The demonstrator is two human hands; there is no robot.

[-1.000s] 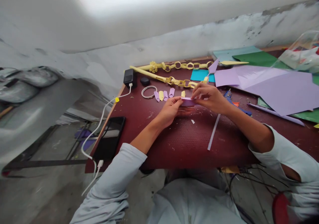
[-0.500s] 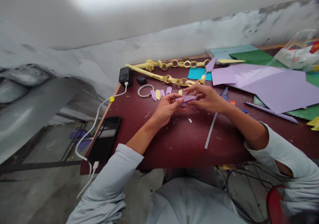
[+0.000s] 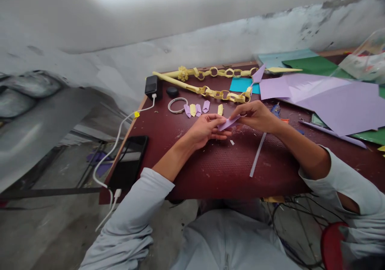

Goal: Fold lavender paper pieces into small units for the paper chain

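Note:
Both hands hold a small folded purple paper piece [image 3: 229, 122] just above the dark red table [image 3: 216, 166]. My left hand [image 3: 204, 129] pinches its near end with thumb and fingers. My right hand [image 3: 255, 115] pinches its far end from above. Just beyond the hands lies a row of small folded purple and yellow paper pieces [image 3: 198, 109]. A yellow paper chain [image 3: 219, 93] runs along the back of the table.
A white ring [image 3: 177, 105], a black charger [image 3: 151, 86] with a white cable [image 3: 120, 142] and a black phone [image 3: 129, 164] sit at the left. Large purple [image 3: 331, 97], green and blue sheets cover the right. A thin paper strip [image 3: 258, 156] lies near my right forearm.
The purple piece has gone from lying flat between my hands to being lifted and tilted. Both hands have shifted slightly on it.

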